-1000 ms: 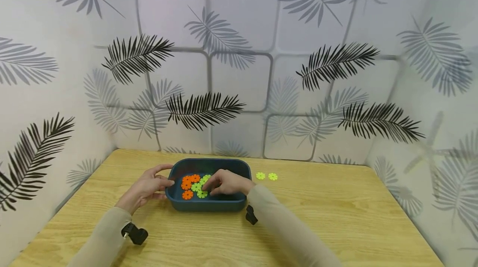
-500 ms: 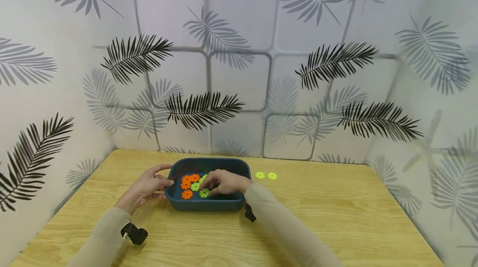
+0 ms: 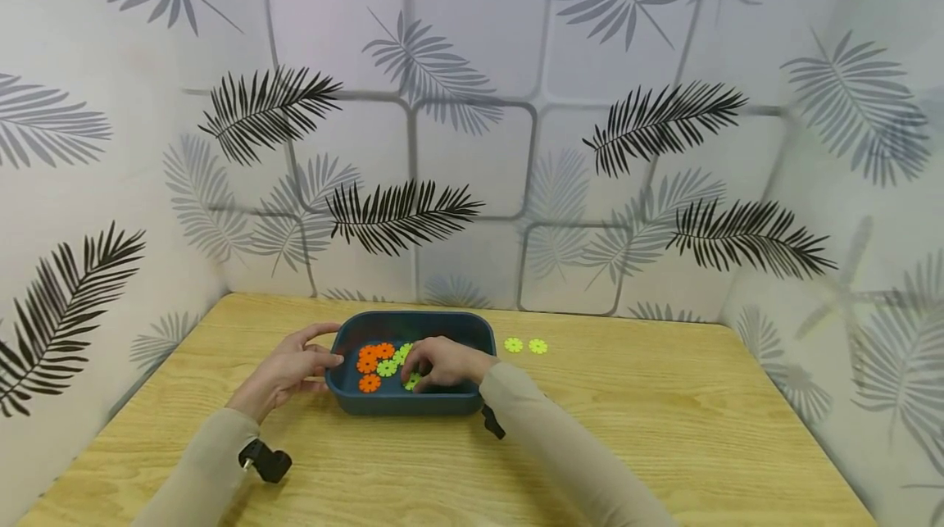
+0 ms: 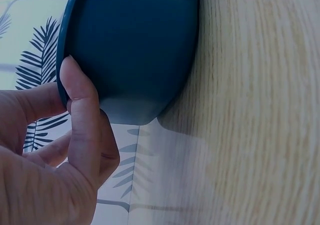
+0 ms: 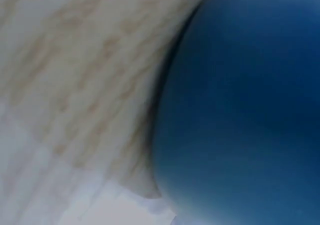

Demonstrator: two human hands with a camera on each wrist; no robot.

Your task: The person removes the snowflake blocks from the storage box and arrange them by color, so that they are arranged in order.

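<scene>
A dark blue plastic bin [image 3: 401, 406] stands on the wooden table, with orange notched discs [image 3: 369, 383] and yellow-green notched discs [image 3: 387, 368] inside. At its left end my left hand [image 3: 295, 365] holds the rim, thumb on one side and fingers on the other, as the left wrist view shows on the bin wall [image 4: 135, 50]. My right hand [image 3: 446, 361] reaches down into the bin, fingers curled, and pinches a yellow-green notched disc [image 3: 411, 382] near the front wall. Only the bin's outer wall [image 5: 240, 115] shows in the right wrist view; that hand is hidden there.
Two yellow-green discs [image 3: 514, 344] lie side by side on the table [image 3: 649, 412], just right of the bin. Behind the table rises a wall [image 3: 472, 166] with a leaf pattern.
One yellow-green disc at the front of the bin has shifted right, toward my right hand, and now sits between its fingers. My left hand has stayed on the rim.
</scene>
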